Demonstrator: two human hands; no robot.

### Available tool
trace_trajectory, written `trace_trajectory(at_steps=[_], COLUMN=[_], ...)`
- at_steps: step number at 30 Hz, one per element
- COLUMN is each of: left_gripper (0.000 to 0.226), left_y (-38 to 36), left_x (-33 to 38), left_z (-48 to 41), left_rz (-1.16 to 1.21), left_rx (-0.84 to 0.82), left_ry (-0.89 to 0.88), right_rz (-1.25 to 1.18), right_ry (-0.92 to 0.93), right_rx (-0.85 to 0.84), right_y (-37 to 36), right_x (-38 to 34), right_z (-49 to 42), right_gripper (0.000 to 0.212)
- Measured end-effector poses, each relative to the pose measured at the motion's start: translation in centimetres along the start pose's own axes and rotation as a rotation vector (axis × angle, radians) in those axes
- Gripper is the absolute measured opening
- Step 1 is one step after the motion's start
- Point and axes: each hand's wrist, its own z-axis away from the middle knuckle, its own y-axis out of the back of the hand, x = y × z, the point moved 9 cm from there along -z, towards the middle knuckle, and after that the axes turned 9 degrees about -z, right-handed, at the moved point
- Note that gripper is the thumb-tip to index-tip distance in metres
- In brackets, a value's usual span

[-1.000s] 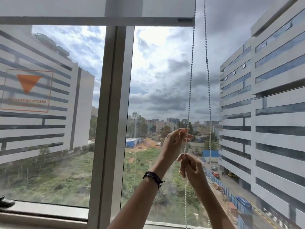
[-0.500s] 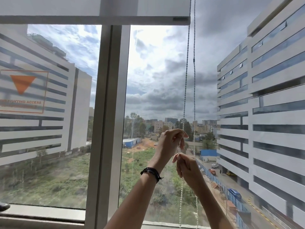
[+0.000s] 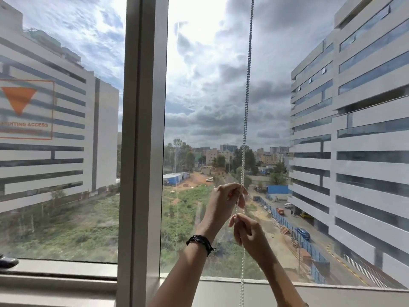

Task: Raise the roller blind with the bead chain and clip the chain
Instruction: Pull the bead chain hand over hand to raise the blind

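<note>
Reading "FIGHTING ACCESS": window sticker (image 3: pixel 26 109)

Orange-outlined sticker (image 3: pixel 26 109) sat on left window pane (image 3: pixel 66 196). It carried solid orange downward-pointing triangle (image 3: pixel 18 99). Below triangle, orange capitals read "…HTING ACCESS"; first letters were cut off at frame edge. Fainter orange line beneath was too blurred to read. No other legible text showed.

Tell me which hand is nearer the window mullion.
Left. The left hand, with the wristband, grips the bead chain on the side toward the mullion. The right hand holds the chain lower, farther from the mullion.
</note>
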Motion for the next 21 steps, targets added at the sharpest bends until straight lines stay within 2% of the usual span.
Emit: trace_trajectory(at_steps=[5,12,21], left_gripper=[0.02,0.019,0.019], left_y=[-1.2,-2.8,-4.1], left_x=[-1.5,-3.5,-5.1], left_z=[1.9,4.6,7.9], left_rz=[-0.021,-0.004,0.004], left_rx=[-0.048,-0.116,-0.198], left_ry=[0.035,0.092,0.147], right_rz=[0.081,0.079,0.09], right_ry=[-0.053,-0.218,-0.317], right_rx=[-0.031,-0.065,-0.16], right_y=[-0.1,-0.8,-1.4], right_x=[2.3,5.4,7.1], right_z=[1.5,4.0,7.0], right_gripper=[0.032,0.046,0.035])
